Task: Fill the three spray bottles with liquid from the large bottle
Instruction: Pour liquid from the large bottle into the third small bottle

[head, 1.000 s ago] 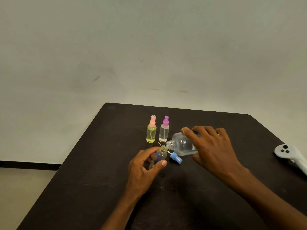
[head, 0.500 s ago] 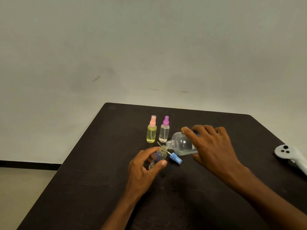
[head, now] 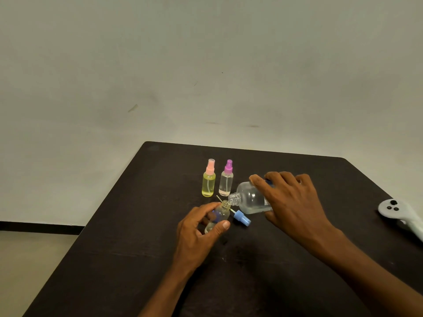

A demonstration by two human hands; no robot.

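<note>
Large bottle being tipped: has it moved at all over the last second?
No. The large bottle lies at the same tilt, its mouth at the same spot below and right of the purple-capped spray bottle, which stands fixed on the table.
</note>
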